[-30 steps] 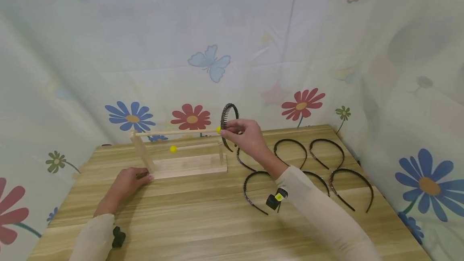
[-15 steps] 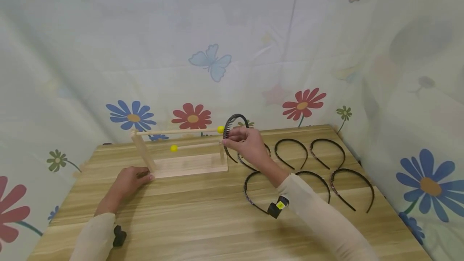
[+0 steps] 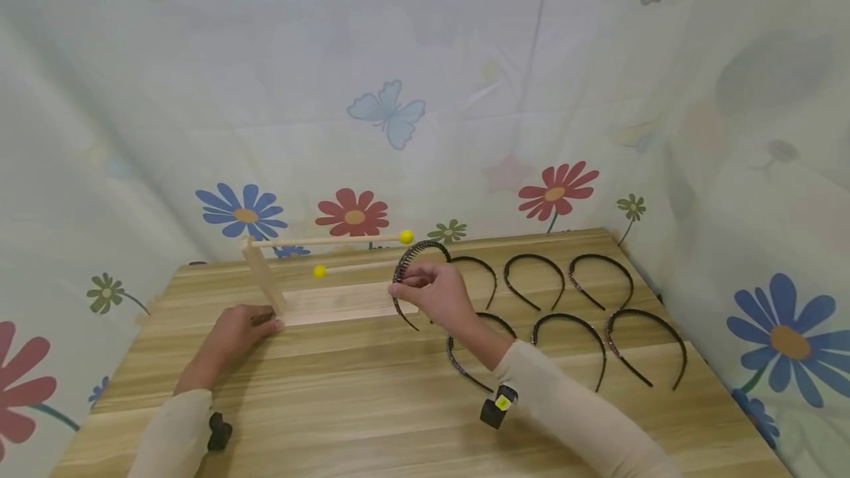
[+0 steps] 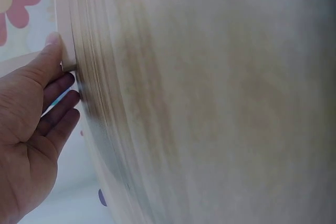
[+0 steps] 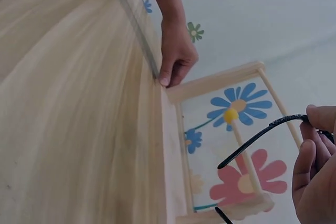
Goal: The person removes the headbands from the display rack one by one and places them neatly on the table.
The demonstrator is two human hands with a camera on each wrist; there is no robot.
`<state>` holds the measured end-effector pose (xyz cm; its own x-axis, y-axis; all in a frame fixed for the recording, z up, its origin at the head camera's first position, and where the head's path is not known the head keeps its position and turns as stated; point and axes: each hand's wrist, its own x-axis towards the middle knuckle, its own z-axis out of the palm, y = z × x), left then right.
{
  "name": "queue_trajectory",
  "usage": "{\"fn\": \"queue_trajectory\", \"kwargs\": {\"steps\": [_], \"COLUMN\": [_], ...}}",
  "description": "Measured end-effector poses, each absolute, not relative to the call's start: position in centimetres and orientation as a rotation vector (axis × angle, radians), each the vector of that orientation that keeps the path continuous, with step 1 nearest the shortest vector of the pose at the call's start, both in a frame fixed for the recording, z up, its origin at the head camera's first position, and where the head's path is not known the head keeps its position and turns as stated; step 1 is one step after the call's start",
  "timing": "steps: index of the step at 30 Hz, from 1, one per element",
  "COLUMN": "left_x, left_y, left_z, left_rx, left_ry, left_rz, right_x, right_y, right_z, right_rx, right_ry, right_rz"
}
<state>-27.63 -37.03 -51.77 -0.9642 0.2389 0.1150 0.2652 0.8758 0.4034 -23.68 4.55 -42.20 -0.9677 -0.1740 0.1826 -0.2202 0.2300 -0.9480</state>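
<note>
A black toothed headband [image 3: 425, 245] is pinched between the thumb and fingers of my right hand [image 3: 441, 297], its ends pointing down. It overlaps the right end of a pale wooden rack [image 3: 332, 308] and hides the short post there. Two rods run along the rack, a higher one tipped with a yellow ball [image 3: 406, 237] and a lower one with another yellow ball [image 3: 320, 271]. At the rack's left end, my left hand [image 3: 232, 334] grips the base corner, thumb on one side in the left wrist view. The right wrist view shows the headband [image 5: 252, 139] before the lower rod.
Several more black headbands lie on the wood-grain table [image 3: 345, 404] at the right, in two rows, including a headband [image 3: 534, 257] at the back and a headband [image 3: 647, 312] at the front right. Floral cloth [image 3: 299, 94] hangs behind and beside the table.
My right hand has lowered the headband from the upper rod's ball to the lower rod's right end, lately shifting slightly left and toward me. The left hand keeps its place on the rack.
</note>
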Motion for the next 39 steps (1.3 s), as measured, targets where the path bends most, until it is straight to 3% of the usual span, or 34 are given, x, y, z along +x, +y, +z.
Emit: {"fn": "queue_trajectory", "kwargs": {"steps": [39], "left_x": [-27.8], "left_y": [-37.1], "left_z": [-51.8], "left_rx": [-0.369], "left_ry": [-3.005], "left_rz": [-0.697], "right_x": [-20.8], "right_y": [1.0], "right_z": [-48.0], "right_rx": [0.169], "right_ry": [-2.619], "right_rz": [2.003]}}
